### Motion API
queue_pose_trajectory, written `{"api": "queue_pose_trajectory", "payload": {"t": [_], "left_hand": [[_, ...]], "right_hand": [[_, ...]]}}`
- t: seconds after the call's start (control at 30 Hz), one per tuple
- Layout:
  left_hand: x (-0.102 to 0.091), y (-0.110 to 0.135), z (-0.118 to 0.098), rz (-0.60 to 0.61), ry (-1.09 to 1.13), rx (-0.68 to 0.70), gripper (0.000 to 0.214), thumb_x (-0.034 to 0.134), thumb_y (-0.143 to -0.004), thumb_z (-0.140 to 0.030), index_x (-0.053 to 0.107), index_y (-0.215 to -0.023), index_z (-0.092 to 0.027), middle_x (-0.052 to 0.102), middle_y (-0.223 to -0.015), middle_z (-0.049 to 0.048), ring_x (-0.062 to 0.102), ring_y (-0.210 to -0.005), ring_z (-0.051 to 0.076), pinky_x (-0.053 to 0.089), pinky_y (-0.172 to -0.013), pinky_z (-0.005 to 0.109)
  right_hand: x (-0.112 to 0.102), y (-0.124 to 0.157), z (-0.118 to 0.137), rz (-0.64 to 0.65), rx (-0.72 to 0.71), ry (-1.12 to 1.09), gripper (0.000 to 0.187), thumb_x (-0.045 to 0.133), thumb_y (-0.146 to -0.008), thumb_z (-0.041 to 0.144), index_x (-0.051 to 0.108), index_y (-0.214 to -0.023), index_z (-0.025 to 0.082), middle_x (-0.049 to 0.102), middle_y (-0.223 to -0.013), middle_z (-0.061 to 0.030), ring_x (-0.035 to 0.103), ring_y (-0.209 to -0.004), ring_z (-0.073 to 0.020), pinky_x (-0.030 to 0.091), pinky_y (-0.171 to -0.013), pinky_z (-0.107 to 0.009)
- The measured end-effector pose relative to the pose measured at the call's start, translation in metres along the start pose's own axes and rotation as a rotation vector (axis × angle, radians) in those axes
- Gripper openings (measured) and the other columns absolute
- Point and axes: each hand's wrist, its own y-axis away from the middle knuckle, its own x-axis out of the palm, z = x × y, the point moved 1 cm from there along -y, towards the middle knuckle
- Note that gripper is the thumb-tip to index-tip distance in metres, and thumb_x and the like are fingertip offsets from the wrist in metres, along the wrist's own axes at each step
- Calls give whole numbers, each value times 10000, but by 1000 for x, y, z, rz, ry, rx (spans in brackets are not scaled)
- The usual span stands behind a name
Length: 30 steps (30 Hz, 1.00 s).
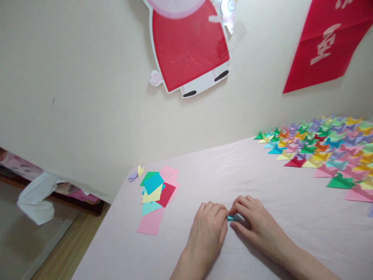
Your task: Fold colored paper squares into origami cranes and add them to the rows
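Note:
My left hand (209,225) and my right hand (253,223) rest together on the pale pink tablecloth (262,175), near its front edge. Their fingertips meet and pinch a small folded piece of teal paper (233,217), of which only a sliver shows between them. Both hands have curled fingers pressed onto the paper. A loose pile of coloured paper squares (157,192) lies just left of my left hand, with pink, teal, yellow, red and green sheets overlapping.
Several folded paper figures (326,151) in many colours cover the table's far right. Two small folded pieces (137,173) sit at the far left corner. The wall behind carries a red cartoon cutout (189,46) and a red banner (326,42). Wooden floor (67,249) lies left.

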Motion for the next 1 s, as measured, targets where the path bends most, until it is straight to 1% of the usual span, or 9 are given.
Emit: {"api": "queue_pose_trajectory", "payload": {"t": [0.13,0.23,0.33,0.47,0.53,0.63,0.8,1.0], "left_hand": [[2,0,4,-64,78,-5,187,524,-906,-42,575,-962,-213,661,-994,3,564,-895,198,399,-793,338],[3,-1,5,-84,154,-32,177,626,-864,-97,582,-989,-214,660,-1023,15,559,-918,213,397,-815,343],[4,-2,7,-110,225,-82,210,711,-807,-123,593,-952,-217,655,-968,6,546,-900,213,387,-802,330],[7,-3,10,-173,326,-178,119,648,-855,-103,593,-830,-206,624,-826,-9,532,-813,184,366,-740,295],[8,-4,11,-183,384,-208,120,626,-877,-119,593,-798,-202,613,-798,-9,528,-795,179,359,-724,285],[8,-5,9,-176,438,-232,127,628,-874,-124,596,-778,-200,609,-790,-13,526,-799,176,356,-736,281],[8,-6,9,-190,494,-243,106,633,-864,-133,599,-792,-202,614,-810,-11,528,-810,176,357,-745,277],[7,-4,12,-241,539,-276,158,645,-869,-162,581,-730,-200,607,-776,-12,530,-810,176,360,-730,272]], "right_hand": [[7,0,-4,-37,-39,9,76,588,-883,148,604,-845,212,616,-898,-38,535,-865,-225,410,-760,-364],[9,-1,-8,-57,-29,-38,131,536,-926,173,593,-816,215,614,-850,-30,545,-825,-214,416,-741,-350],[7,0,-9,-81,5,-129,172,498,-959,230,575,-805,221,602,-808,-20,554,-785,-201,427,-716,-329],[3,-1,-7,-95,23,-220,216,456,-982,289,562,-804,226,592,-780,-15,556,-756,-196,431,-696,-318],[3,-3,-7,-90,16,-237,187,480,-974,309,575,-835,227,604,-805,-20,560,-778,-201,431,-711,-323],[4,-3,-7,-90,20,-231,162,524,-950,317,583,-831,224,611,-816,-25,556,-802,-210,425,-723,-332],[5,-2,-8,-55,61,-260,242,513,-949,328,560,-737,221,591,-753,-18,537,-772,-205,421,-701,-326],[3,-5,-8,-35,79,-287,234,498,-954,329,597,-771,223,611,-779,-19,537,-815,-213,418,-734,-332]]}}
